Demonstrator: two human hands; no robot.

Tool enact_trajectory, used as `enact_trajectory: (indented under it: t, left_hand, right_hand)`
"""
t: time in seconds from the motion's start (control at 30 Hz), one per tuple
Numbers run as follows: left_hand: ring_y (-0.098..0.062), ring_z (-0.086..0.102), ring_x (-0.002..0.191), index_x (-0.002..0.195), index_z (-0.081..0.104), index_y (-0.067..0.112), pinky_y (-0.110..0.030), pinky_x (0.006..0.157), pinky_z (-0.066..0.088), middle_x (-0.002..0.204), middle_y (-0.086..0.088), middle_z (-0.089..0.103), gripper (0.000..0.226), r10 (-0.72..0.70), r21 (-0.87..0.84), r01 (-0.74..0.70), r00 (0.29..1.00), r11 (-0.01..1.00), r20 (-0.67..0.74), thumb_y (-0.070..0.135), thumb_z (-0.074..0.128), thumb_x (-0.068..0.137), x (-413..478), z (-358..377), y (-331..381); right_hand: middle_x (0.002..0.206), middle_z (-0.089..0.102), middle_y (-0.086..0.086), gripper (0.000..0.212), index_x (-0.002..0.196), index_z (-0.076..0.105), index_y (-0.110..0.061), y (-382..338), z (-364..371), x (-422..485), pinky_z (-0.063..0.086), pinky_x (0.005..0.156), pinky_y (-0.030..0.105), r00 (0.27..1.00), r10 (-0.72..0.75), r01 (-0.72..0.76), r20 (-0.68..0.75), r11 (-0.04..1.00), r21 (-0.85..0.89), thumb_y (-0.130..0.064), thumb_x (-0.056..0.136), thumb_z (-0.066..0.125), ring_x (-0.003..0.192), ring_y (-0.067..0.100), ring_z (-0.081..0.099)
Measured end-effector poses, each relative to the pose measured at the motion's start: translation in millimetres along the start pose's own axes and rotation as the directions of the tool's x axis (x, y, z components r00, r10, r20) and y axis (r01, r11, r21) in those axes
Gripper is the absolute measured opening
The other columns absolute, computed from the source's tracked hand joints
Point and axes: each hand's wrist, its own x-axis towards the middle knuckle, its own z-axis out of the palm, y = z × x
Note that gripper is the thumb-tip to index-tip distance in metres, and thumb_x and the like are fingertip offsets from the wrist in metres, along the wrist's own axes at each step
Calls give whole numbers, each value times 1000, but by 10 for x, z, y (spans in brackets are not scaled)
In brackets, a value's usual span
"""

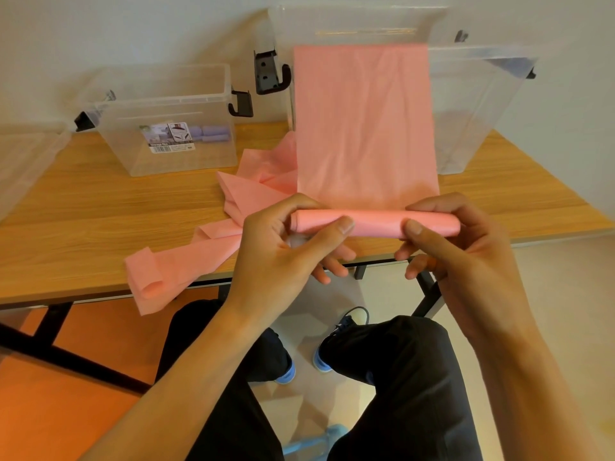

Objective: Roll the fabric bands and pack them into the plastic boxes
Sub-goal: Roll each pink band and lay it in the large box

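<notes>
Over the table (100, 207), pink band (366, 128) appears half-rolled.

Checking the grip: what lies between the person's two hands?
In the head view, the rolled-up part of the pink fabric band spans the gap; left hand and right hand each pinch one end of the roll.

Label (168, 138) print unreadable, purple rolls (213, 133) partly hidden, clear plastic (23, 161) cut off left

The wooden table (83, 201) bears a small clear box (173, 158), a large box (482, 111) and a pink band (253, 191).
</notes>
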Motion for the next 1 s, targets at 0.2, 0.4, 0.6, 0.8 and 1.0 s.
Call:
enact_trajectory:
  t: [0.2, 0.4, 0.6, 0.8, 1.0]
  left_hand:
    - [-29, 74, 62, 101, 70, 6, -30, 46, 53, 80, -7, 73, 16, 25, -10, -25, 1000, 1000, -12, 9, 73, 85, -7, 11, -12]
    - [-29, 69, 52, 90, 71, 10, -30, 45, 51, 66, -5, 70, 4, 5, -4, -5, 999, 1000, -47, 10, 72, 87, -17, 7, -30]
    - [-31, 73, 62, 101, 70, 7, -30, 47, 53, 81, -5, 74, 20, 8, -23, -9, 1000, 1000, -13, 12, 75, 82, -24, 13, -1]
    - [-27, 69, 53, 93, 72, 7, -29, 46, 52, 67, -4, 70, 6, 13, -2, -13, 999, 1000, -36, 5, 72, 87, -7, 29, -13]
    - [-30, 73, 60, 98, 70, 7, -31, 47, 54, 74, -4, 72, 15, -5, -27, 4, 1000, 1000, -20, 16, 71, 86, -23, 18, 12]
  right_hand:
    - [65, 63, 11, 19, 89, 66, -6, -2, 6, 7, 52, 51, 27, 999, -1, 1, -37, 1000, -13, -24, 82, 70, 51, 23, 61]
    - [90, 68, 5, 21, 100, 68, -12, 25, 2, 17, 53, 52, 25, 1000, 27, -27, -3, 1000, 9, -17, 80, 69, 64, 23, 65]
    - [79, 66, 9, 20, 91, 67, -2, 3, 6, 21, 52, 50, 25, 998, 22, -23, -54, 1000, -1, -19, 81, 69, 54, 21, 62]
    - [86, 68, 8, 28, 100, 69, -10, -13, -5, 7, 54, 52, 27, 1000, 23, -23, -12, 1000, 6, -25, 77, 72, 59, 25, 64]
    - [68, 65, 14, 28, 96, 67, -1, 21, 35, 18, 53, 49, 28, 1000, 19, -19, -20, 1000, 8, -22, 78, 73, 50, 23, 60]
